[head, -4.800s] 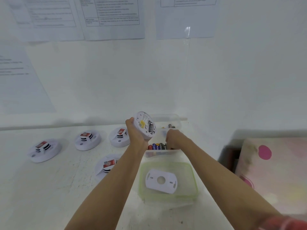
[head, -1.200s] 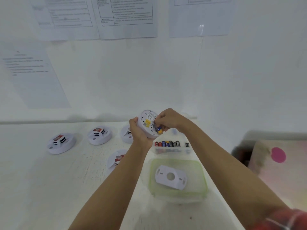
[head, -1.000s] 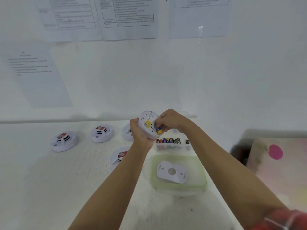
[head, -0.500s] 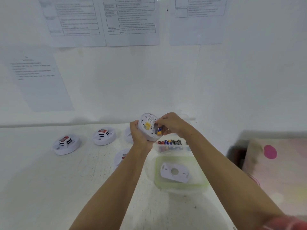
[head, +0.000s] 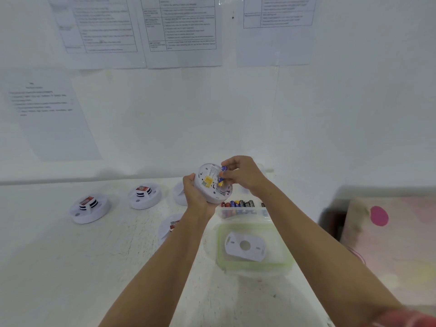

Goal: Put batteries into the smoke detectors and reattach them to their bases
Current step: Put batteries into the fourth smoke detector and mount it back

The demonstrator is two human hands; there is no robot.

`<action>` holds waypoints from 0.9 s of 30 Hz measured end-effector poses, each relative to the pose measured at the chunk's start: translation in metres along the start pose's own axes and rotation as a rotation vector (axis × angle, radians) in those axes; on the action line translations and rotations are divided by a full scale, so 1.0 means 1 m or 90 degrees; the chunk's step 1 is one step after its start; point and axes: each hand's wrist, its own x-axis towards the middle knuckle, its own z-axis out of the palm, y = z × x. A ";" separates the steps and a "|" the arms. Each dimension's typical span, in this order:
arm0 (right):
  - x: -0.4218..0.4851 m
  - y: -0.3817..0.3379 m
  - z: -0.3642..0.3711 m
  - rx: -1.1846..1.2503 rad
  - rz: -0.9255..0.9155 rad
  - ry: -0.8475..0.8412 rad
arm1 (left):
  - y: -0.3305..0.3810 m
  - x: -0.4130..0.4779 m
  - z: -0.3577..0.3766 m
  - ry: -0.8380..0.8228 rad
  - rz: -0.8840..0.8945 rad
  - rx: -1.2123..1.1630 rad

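My left hand point(head: 195, 193) holds a white round smoke detector point(head: 208, 185) up above the table, its back side with a yellow label turned toward me. My right hand point(head: 243, 174) pinches a blue and yellow battery point(head: 221, 177) against the detector's battery slot. Below, a clear box point(head: 243, 210) holds a row of several batteries point(head: 240, 204). A white mounting base point(head: 244, 246) lies in a green-rimmed container point(head: 253, 267). Other detectors lie on the table: one point(head: 89, 207) at the left, one point(head: 144, 195) beside it, and one point(head: 168, 228) partly hidden by my left forearm.
The white table point(head: 70, 267) meets a white wall hung with printed sheets point(head: 181, 31). A further white detector point(head: 179, 193) peeks out behind my left hand. To the right, past the table's edge, sits a pink patterned surface point(head: 389, 244).
My right hand went from the battery box up to the detector with a battery. Over the last second the battery has tilted more upright at the slot; the left hand holds steady.
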 end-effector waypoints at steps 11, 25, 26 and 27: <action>-0.001 0.004 0.000 -0.031 0.042 -0.046 | -0.001 0.007 0.001 0.004 0.010 0.024; -0.003 0.005 -0.004 -0.030 -0.007 -0.024 | -0.005 0.016 0.005 -0.006 0.010 0.013; -0.002 0.005 -0.005 -0.032 -0.010 -0.020 | -0.005 0.017 0.005 -0.004 0.014 0.014; -0.001 0.005 -0.006 -0.035 -0.008 -0.019 | -0.005 0.017 0.006 0.001 0.017 0.017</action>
